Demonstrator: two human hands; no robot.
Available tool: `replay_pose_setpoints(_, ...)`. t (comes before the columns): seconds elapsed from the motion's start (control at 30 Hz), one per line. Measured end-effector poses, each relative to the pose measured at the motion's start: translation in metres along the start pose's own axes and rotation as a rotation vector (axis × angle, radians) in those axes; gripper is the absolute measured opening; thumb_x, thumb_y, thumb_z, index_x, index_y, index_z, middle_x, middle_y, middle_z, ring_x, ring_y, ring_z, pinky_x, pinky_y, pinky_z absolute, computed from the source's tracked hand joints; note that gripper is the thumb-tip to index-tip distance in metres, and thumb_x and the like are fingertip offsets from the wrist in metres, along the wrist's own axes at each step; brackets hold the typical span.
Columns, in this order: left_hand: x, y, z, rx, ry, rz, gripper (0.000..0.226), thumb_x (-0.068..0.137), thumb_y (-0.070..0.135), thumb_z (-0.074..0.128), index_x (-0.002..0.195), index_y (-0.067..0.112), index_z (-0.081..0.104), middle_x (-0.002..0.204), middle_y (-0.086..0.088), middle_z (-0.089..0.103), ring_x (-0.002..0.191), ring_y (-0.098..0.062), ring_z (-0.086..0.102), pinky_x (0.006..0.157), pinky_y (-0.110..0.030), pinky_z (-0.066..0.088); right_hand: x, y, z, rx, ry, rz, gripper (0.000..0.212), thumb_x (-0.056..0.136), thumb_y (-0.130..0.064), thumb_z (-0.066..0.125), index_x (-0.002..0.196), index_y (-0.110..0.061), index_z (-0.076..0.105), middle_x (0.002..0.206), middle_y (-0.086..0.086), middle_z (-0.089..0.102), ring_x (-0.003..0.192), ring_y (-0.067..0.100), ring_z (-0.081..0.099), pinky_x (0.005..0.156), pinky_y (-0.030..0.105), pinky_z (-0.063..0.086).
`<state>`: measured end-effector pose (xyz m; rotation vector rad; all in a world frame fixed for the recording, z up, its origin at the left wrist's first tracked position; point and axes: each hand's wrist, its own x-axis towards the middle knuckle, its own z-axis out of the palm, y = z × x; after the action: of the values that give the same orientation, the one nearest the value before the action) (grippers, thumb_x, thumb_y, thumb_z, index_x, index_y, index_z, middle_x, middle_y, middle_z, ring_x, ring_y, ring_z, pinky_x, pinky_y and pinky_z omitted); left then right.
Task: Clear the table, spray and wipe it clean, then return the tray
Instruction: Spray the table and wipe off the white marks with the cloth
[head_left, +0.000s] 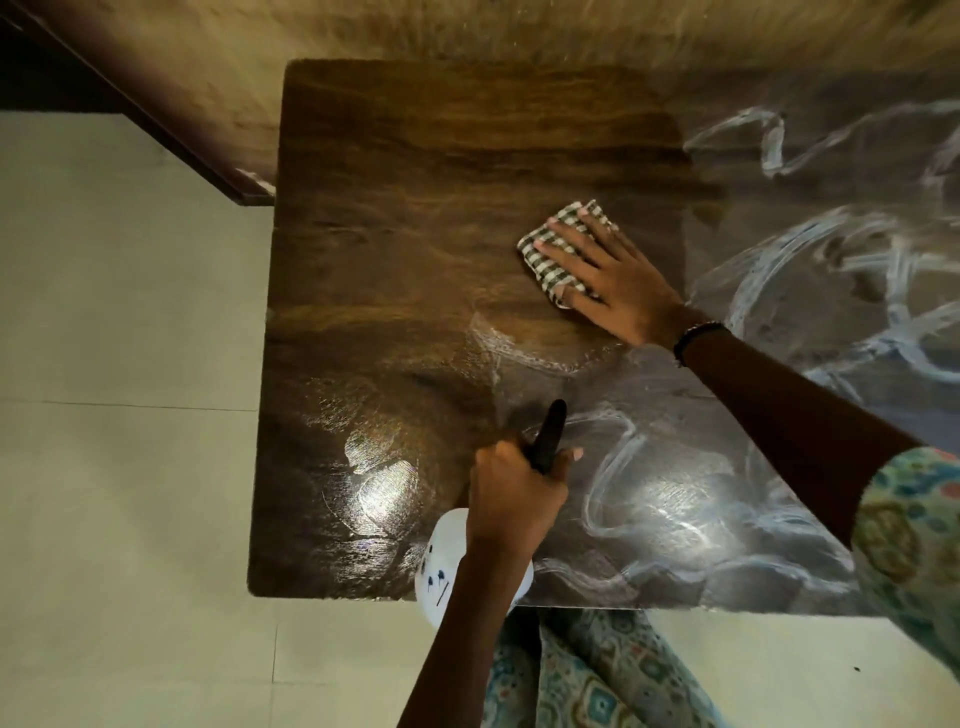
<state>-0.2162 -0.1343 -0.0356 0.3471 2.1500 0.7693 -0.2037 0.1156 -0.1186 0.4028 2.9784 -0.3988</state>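
Observation:
A dark wooden table (395, 270) fills the middle of the view, its surface streaked with wet white smears toward the right. My right hand (608, 275) lies flat with straight fingers pressing a folded green-and-white checked cloth (556, 249) onto the tabletop, right of its middle. My left hand (511, 493) grips the black trigger head of a white spray bottle (447, 561) near the table's front edge; the black nozzle points away from me over the table. My arm hides most of the bottle's body. No tray is in view.
Pale tiled floor (119, 415) lies to the left and in front of the table. A tan wall (467, 31) runs along the far edge, with a dark wooden frame (156, 119) at the upper left. My patterned clothing (597, 675) touches the front edge.

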Motion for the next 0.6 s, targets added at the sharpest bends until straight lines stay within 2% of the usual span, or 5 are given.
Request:
replay_pose_setpoints(0.17, -0.003, -0.013, 0.001, -0.018, 0.035, 0.004, 0.044, 0.070, 0.048, 0.075, 0.080, 0.007, 0.064, 0.074, -0.017, 0.068, 0.072, -0.035, 0.066, 0.061, -0.036, 0.052, -0.005, 0.000, 0.004, 0.013, 0.021, 0.043, 0.057, 0.097, -0.044, 0.032, 0.151, -0.028, 0.024, 0.160, 0.000, 0.018, 0.149, 0.027, 0.007, 0.119, 0.047, 0.014)
replay_pose_setpoints(0.3, -0.004, -0.021, -0.002, -0.028, 0.061, 0.001, 0.070, 0.057, 0.070, 0.066, 0.088, 0.008, 0.067, 0.075, -0.014, 0.069, 0.072, -0.033, 0.067, 0.065, -0.043, 0.056, -0.005, 0.001, 0.002, 0.022, 0.014, 0.040, 0.057, 0.096, -0.043, 0.033, 0.151, -0.027, 0.025, 0.160, 0.001, 0.019, 0.148, 0.028, 0.008, 0.118, 0.048, 0.014)
replay_pose_setpoints(0.43, 0.003, -0.024, -0.012, -0.074, 0.128, -0.015, 0.053, 0.070, 0.051, 0.074, 0.103, 0.010, 0.069, 0.071, -0.018, 0.067, 0.066, -0.037, 0.064, 0.056, -0.041, 0.054, -0.004, -0.007, 0.002, 0.013, 0.016, 0.090, 0.058, 0.095, -0.044, 0.029, 0.151, -0.028, 0.025, 0.160, 0.000, 0.018, 0.148, 0.028, 0.008, 0.119, 0.048, 0.011)
replay_pose_setpoints(0.53, 0.007, -0.027, -0.019, -0.098, 0.173, -0.033, 0.047, 0.069, 0.048, 0.077, 0.085, 0.004, 0.068, 0.072, -0.019, 0.068, 0.071, -0.038, 0.065, 0.063, -0.043, 0.055, 0.004, -0.029, 0.003, 0.062, 0.024, 0.184, 0.060, 0.094, -0.048, 0.023, 0.151, -0.028, 0.023, 0.160, 0.001, 0.016, 0.149, 0.029, 0.005, 0.119, 0.050, 0.009)
replay_pose_setpoints(0.6, 0.007, -0.026, -0.022, -0.122, 0.178, -0.043, 0.040, 0.069, 0.042, 0.079, 0.076, 0.005, 0.067, 0.073, -0.017, 0.069, 0.073, -0.034, 0.067, 0.068, -0.042, 0.055, 0.014, -0.052, 0.006, 0.071, 0.030, 0.153, 0.060, 0.094, -0.048, 0.023, 0.151, -0.028, 0.024, 0.160, 0.002, 0.018, 0.148, 0.031, 0.006, 0.118, 0.052, 0.012)
